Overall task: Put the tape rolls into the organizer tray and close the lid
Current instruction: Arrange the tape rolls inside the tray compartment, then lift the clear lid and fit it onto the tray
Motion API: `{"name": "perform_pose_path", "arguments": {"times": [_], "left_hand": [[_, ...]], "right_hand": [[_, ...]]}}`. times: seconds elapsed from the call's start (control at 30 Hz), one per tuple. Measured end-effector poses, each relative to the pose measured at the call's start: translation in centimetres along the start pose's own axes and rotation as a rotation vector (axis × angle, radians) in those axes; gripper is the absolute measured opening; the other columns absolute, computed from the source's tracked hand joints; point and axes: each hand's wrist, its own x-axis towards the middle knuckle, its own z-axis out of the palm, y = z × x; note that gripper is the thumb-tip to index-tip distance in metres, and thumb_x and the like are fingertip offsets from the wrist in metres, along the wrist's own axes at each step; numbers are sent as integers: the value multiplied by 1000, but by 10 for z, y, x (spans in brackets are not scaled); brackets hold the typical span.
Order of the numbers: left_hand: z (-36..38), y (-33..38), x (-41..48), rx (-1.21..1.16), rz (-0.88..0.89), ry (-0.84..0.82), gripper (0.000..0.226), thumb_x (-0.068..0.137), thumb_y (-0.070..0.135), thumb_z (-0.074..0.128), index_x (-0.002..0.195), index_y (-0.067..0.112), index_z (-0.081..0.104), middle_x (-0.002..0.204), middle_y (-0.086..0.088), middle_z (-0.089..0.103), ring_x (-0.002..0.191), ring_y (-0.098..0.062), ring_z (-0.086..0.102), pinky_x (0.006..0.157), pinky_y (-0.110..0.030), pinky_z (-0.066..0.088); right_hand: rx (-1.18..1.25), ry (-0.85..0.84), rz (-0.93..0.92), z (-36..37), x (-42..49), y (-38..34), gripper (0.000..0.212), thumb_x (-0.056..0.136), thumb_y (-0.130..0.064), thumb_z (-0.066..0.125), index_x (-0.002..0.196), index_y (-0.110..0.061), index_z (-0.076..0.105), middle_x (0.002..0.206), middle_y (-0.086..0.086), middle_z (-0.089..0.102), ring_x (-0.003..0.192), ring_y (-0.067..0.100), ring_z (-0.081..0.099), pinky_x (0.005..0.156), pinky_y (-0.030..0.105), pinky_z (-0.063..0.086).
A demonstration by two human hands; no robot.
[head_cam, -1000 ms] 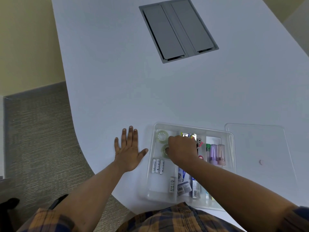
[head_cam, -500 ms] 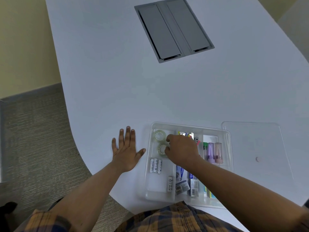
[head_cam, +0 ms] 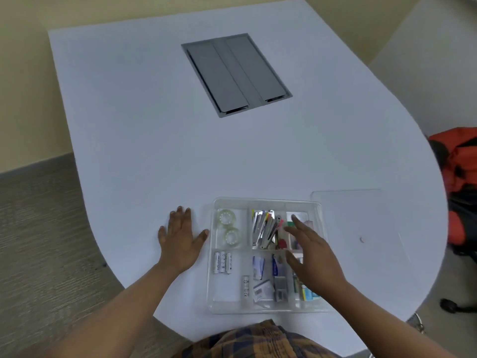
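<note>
A clear organizer tray (head_cam: 265, 202) sits on the white table near its front edge. Two clear tape rolls lie in its back left compartment, one (head_cam: 227, 218) behind the other (head_cam: 232, 236). The flat clear lid (head_cam: 356, 228) lies on the table just right of the tray. My left hand (head_cam: 182, 240) rests flat on the table, fingers spread, beside the tray's left wall. My right hand (head_cam: 311, 250) hovers over the tray's right side with fingers apart and nothing in it.
Other tray compartments hold batteries (head_cam: 222, 262), metal clips (head_cam: 263, 227) and small packets (head_cam: 265, 290). A grey cable hatch (head_cam: 236, 73) is set into the table farther back. An orange and black bag (head_cam: 462, 177) lies on the floor at the right.
My right hand has let go of the nearer tape roll and moved right across the tray, opening its fingers. The left hand stays flat on the table. The camera has tilted up.
</note>
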Motion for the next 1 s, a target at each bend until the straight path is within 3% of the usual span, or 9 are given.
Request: {"name": "perform_pose_path", "arguments": {"times": [0.13,0.27,0.33,0.4,0.5,0.67,0.8,1.0], "left_hand": [[-13,45,-20,-162,273,212,61,95,34,51,148,13,28,157,-3,27,146,-17,17,116,-42,17],[-17,101,-41,-184,492,197,63,92,35,57,147,17,31,153,6,30,144,-10,18,114,-32,19],[-11,128,-51,-171,572,120,63,94,41,52,148,22,27,151,14,24,143,-3,11,115,-29,15],[2,152,-59,-79,685,44,63,95,45,44,150,26,20,154,16,16,143,-1,4,118,-30,14],[23,182,-69,16,766,-59,65,96,46,40,151,25,14,159,12,8,143,0,-6,120,-34,9],[55,226,-82,23,768,-115,66,93,45,46,150,23,22,160,7,14,141,0,-5,116,-27,4],[72,247,-87,4,719,-108,63,94,46,47,149,23,27,159,7,20,145,-2,2,115,-26,7],[80,270,-87,-41,628,-85,61,92,48,50,146,24,34,157,7,27,146,-8,15,119,-37,20]], "right_hand": [[101,157,231,-10,-33,26,43,85,-16,70,126,-23,59,145,-1,49,128,19,50,103,29,37],[200,287,404,-13,-64,55,31,88,-8,64,114,-25,62,121,0,65,110,17,60,90,28,45],[212,212,545,-10,-77,75,41,85,6,53,106,-27,62,116,2,66,104,17,61,83,29,48],[173,39,649,-6,-88,96,46,80,9,50,109,-25,63,120,3,63,105,18,59,83,31,50],[71,-193,575,4,-99,119,42,79,-10,65,118,-24,61,123,-2,59,108,15,58,89,27,49],[-60,-103,379,16,-104,140,30,75,-35,72,105,-31,66,102,-12,63,89,9,60,77,25,52],[-172,-92,218,18,-101,142,7,77,-32,69,84,-29,68,80,-9,65,67,9,54,62,22,40],[-204,-61,123,12,-94,151,9,84,-21,62,85,-20,71,75,-2,70,62,14,60,63,24,49]]}}
